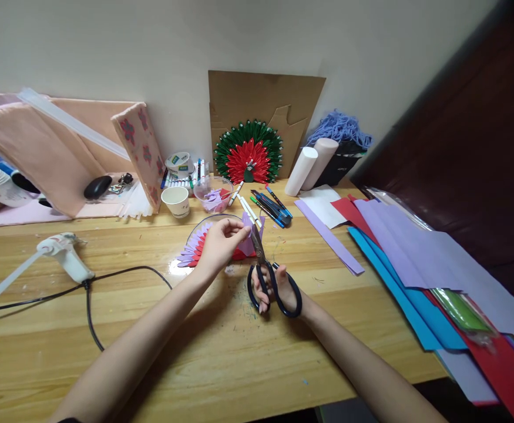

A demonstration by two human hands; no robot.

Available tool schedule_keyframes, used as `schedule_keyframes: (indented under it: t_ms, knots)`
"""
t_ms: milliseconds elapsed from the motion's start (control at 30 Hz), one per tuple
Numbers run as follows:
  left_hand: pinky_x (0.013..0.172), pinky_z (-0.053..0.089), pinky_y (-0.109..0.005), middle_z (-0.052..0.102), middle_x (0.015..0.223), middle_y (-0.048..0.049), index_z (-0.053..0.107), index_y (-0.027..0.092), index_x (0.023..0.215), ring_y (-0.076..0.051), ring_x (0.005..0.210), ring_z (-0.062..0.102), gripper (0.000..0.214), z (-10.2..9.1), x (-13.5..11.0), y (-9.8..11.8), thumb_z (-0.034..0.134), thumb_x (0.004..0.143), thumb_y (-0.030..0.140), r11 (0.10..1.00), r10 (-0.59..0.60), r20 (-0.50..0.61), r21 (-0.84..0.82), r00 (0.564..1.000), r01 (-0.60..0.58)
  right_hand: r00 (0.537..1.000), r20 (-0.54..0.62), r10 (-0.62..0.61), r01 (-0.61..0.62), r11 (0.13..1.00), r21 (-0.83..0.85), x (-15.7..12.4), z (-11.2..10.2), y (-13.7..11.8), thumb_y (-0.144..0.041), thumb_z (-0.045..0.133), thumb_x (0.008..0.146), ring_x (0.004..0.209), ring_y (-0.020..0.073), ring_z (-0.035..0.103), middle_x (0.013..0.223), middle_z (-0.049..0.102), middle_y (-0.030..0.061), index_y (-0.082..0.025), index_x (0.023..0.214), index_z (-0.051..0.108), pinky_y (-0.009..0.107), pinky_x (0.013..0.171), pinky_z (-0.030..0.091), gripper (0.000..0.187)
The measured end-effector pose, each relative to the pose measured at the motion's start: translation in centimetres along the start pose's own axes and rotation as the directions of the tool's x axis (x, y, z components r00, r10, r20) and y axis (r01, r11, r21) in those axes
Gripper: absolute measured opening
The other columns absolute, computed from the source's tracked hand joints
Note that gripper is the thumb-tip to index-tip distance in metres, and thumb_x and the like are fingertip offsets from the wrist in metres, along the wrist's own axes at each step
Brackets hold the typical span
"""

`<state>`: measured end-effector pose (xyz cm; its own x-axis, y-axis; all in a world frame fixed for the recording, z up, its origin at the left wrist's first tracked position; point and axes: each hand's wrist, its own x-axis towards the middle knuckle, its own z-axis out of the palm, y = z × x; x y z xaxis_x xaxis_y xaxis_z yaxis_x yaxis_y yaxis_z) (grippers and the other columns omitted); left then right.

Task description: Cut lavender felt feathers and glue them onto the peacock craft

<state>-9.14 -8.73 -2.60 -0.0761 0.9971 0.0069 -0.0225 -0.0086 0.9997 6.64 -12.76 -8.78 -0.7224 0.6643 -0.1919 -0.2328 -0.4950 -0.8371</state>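
Between the fingertips of my left hand (222,247) is a small piece of purple paper (248,232), pinched at its edge. My right hand (281,286) has its fingers through the black handles of a pair of scissors (260,249). The blades point up and away and meet the paper; whether they are cutting into it I cannot tell. Behind my left hand lies a fan of purple and red paper petals (192,245) on a clear round sheet or plate, partly hidden by the hand.
A glue gun (69,255) with a black cord lies left. Behind are a paper cup (175,202), a clear bowl (212,197) of paper pieces, markers (272,205) and a green-red peacock craft (248,155) against cardboard (265,94). Coloured sheets (415,252) are stacked right.
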Motion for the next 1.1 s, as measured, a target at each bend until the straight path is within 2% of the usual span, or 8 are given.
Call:
schedule_keyframes:
  t_ms: [200,433,600,767,1100]
  knots:
    - [0.062,0.045,-0.023,0.063,0.064,-0.0014,0.061,0.011,0.073,-0.010,0.059,0.057,0.026,0.7,-0.6,0.3,0.073,0.062,0.032,0.993,-0.104,0.106,-0.048,0.989,0.110,0.995,-0.077,-0.071,0.067,0.997,-0.047,-0.1,0.2,-0.5,-0.087,0.048,0.046,0.035,0.0111,0.053,0.042,0.052,-0.0046,-0.017,0.068,0.049,0.021,0.038,0.044,0.073]
    - [0.065,0.046,-0.024,0.065,0.067,-0.0017,0.061,0.011,0.073,-0.011,0.062,0.059,0.031,0.9,-0.6,0.0,0.079,0.055,0.029,0.982,-0.151,0.107,-0.101,0.983,0.162,0.989,-0.125,-0.077,0.071,0.996,-0.049,0.1,0.3,0.0,-0.083,0.054,0.048,0.032,0.0091,0.047,0.039,0.047,-0.0071,-0.018,0.066,0.046,0.020,0.036,0.041,0.068]
    - [0.064,0.045,-0.023,0.064,0.066,-0.0015,0.062,0.010,0.075,-0.009,0.060,0.057,0.032,0.8,-0.5,0.1,0.077,0.058,0.032,0.984,-0.135,0.109,-0.100,0.985,0.146,0.954,-0.240,-0.183,0.123,0.962,-0.244,-0.4,0.3,0.3,-0.080,0.049,0.061,0.032,0.0067,0.042,0.042,0.042,-0.0083,-0.018,0.070,0.046,0.018,0.035,0.039,0.063]
    - [0.064,0.045,-0.023,0.065,0.067,-0.0029,0.064,0.009,0.076,-0.010,0.061,0.058,0.034,0.8,-0.4,0.1,0.078,0.057,0.034,0.980,-0.158,0.118,-0.103,0.980,0.171,0.932,-0.272,-0.238,0.125,0.918,-0.376,-0.8,0.7,-0.1,-0.079,0.046,0.064,0.035,0.0056,0.041,0.045,0.040,-0.0081,-0.018,0.072,0.046,0.016,0.036,0.038,0.062]
    - [0.065,0.046,-0.022,0.066,0.071,-0.0033,0.064,0.010,0.075,-0.010,0.064,0.059,0.026,1.3,-0.9,0.2,0.076,0.061,0.028,0.975,-0.182,0.147,-0.100,0.972,0.198,0.961,-0.206,-0.184,0.140,0.967,-0.211,-0.5,0.7,0.2,-0.089,0.041,0.051,0.035,0.0082,0.045,0.045,0.044,-0.0070,-0.018,0.073,0.045,0.021,0.039,0.040,0.074]
